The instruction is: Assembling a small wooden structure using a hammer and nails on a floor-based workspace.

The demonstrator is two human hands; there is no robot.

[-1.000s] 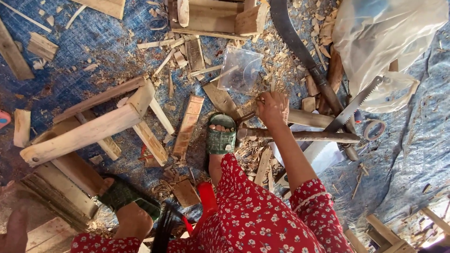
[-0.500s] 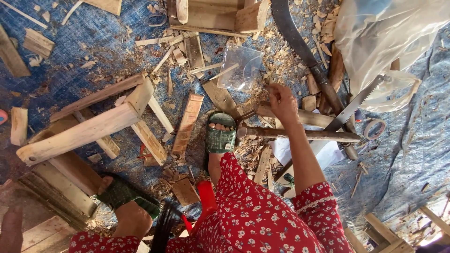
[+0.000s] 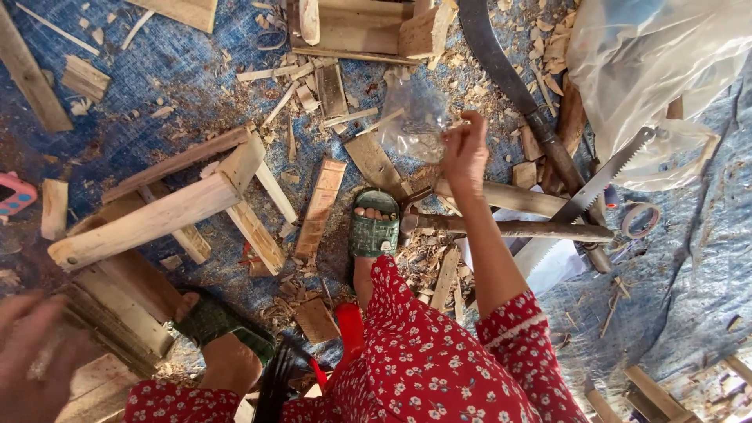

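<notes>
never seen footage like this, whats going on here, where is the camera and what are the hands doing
The camera sits on a person's head and looks down past their red floral dress at the ground. There is no machine, only bare hands. The right hand reaches out and pinches a clear plastic bag. The left hand is a blur at the lower left corner, and whether it holds anything cannot be told. On the blue tarp lie wood scraps, shavings, a wooden frame, a handsaw and a curved blade.

Head camera, steeply down over floor (image 3: 157, 86)
</notes>
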